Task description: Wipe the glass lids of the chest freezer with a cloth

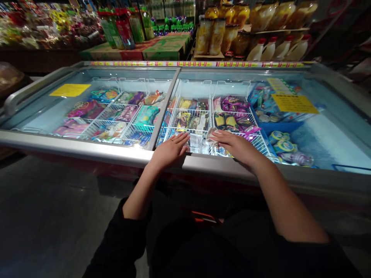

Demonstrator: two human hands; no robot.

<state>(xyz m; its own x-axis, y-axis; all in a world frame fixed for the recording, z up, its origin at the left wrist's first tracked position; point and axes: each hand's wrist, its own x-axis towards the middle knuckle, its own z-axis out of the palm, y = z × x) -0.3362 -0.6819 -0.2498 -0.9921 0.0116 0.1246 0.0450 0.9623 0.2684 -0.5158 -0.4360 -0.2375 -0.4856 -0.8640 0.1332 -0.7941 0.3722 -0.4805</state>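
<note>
A long chest freezer with sliding glass lids and a metal rim stretches across in front of me. My left hand lies flat at the front rim, fingers stretched out over the glass, with nothing in it. To its right, my right hand presses a crumpled pale cloth against the right glass lid; part of the cloth is hidden under the fingers. Below the glass, white wire baskets hold colourful packets of frozen treats.
Yellow notices are stuck on the glass. A price-label strip runs along the freezer's back edge. Behind it stand big jars of preserved fruit, white jugs with red caps, bottles on cartons, and wrapped sweets.
</note>
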